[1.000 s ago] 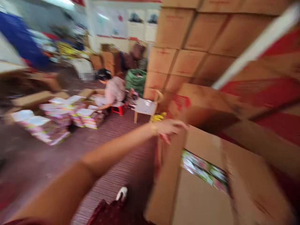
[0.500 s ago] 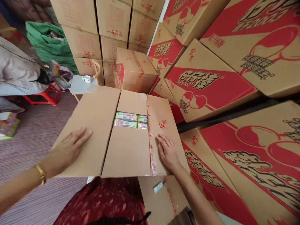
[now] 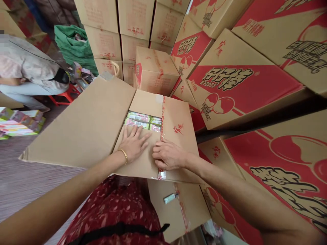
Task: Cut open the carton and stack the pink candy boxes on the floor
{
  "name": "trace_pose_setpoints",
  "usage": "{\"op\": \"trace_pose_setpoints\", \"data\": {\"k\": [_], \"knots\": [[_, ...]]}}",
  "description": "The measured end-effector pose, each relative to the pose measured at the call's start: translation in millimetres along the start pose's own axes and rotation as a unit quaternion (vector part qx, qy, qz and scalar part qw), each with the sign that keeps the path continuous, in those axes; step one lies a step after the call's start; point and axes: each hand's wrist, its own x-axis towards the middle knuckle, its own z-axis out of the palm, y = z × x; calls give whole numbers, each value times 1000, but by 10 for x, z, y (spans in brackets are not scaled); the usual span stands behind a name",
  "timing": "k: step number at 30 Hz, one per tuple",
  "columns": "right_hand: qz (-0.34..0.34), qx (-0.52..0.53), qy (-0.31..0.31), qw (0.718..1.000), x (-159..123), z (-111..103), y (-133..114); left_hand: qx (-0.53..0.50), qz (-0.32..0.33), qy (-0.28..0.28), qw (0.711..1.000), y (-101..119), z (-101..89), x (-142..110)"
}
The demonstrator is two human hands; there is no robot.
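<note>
A brown cardboard box (image 3: 87, 126) stands open in front of me, its big left flap spread wide. Through the gap between the flaps I see green and pink packets (image 3: 143, 121). My left hand (image 3: 134, 143), with a gold bangle at the wrist, lies flat with fingers spread on the near inner flap. My right hand (image 3: 168, 156) rests beside it on the right flap, fingers curled over the flap's taped edge. Both hands touch the box top, a few centimetres apart.
Stacked red-and-brown printed cartons (image 3: 230, 85) wall in the right side and plain brown cartons (image 3: 133, 23) the back. Another box (image 3: 178, 207) lies below, with a small object on it. At the left a person (image 3: 30, 71) sits on a red stool near a green sack (image 3: 74, 44) and stacked packets (image 3: 17, 122).
The view swung from the room to the box top. My left hand moved from the left flap to the inner flap; my right hand slid left to the taped edge and curled.
</note>
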Motion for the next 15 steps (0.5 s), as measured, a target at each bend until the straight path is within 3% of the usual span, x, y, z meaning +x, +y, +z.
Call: {"op": "trace_pose_setpoints", "data": {"k": [3, 8, 15], "knots": [[-21, 11, -16, 1000, 51, 6, 34, 1, 14, 12, 1000, -34, 68, 123], [-35, 23, -38, 998, 115, 5, 72, -4, 23, 23, 999, -105, 85, 123], [-62, 54, -45, 996, 9, -17, 159, -14, 22, 36, 999, -108, 65, 140]]}}
